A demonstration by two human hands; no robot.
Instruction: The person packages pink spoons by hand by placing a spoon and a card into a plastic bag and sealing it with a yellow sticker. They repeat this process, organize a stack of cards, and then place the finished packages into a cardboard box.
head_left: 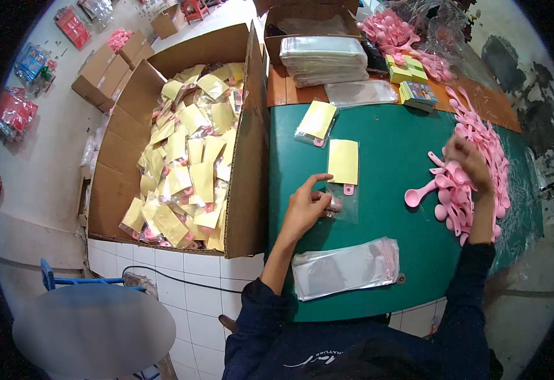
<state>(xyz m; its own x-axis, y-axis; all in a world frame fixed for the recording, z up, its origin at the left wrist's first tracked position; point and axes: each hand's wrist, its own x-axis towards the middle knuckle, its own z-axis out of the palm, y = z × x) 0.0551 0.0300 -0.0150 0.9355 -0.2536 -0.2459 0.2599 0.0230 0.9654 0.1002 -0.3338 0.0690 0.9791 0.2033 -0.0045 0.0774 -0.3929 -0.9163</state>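
My left hand (307, 204) is at the left edge of a clear plastic bag (350, 206) on the green table. Its index finger and thumb are spread apart, with the fingertips over the bag's side. A yellow card (343, 161) covers the bag's upper part, and a pink spoon handle (349, 189) shows just below the card. Over on the right, my right hand (469, 163) is among a heap of pink measuring spoons (479, 136). Its fingers are curled in, and I cannot tell what they hold. One larger pink spoon (419, 195) lies at the heap's left edge.
Left of the table (384, 130) stands a big cardboard box (241, 158) full of bagged yellow cards. Another carded bag (317, 122) lies farther back. Flat clear bags (346, 269) are stacked near the front edge, more bags (323, 57) at the back beside small card stacks (418, 94).
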